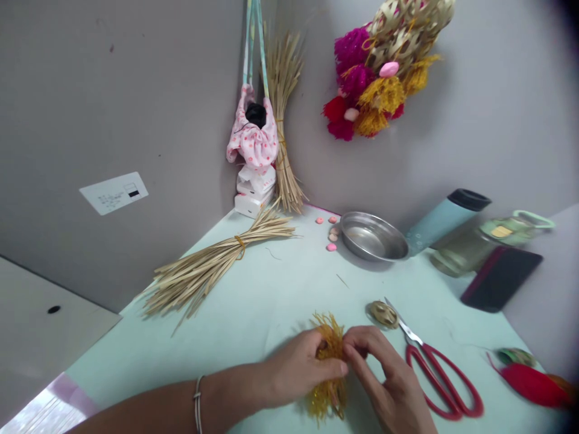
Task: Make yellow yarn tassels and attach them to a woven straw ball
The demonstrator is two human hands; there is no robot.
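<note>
A bushy yellow yarn tassel (332,337) is gripped in my left hand (298,364), thumb across its front and loose strands sticking out above and below. My right hand (380,367) pinches with thumb and fingertips at the tassel's right edge; whatever is between those fingertips is too small to make out. Just right of my right hand lie scissors (441,380) with red handles, their blades slightly apart. By the blade tips rests a small woven straw piece (383,314). A thin needle-like sliver (342,281) lies on the table beyond my hands.
On the pale green table (280,289) lies a tied straw bundle (221,259); another straw bundle (283,120) stands in the corner. A metal bowl (373,238), pink beads (332,247), a blue tumbler (446,220), a green bottle (479,244), a phone (502,278) and red yarn (534,384) are around.
</note>
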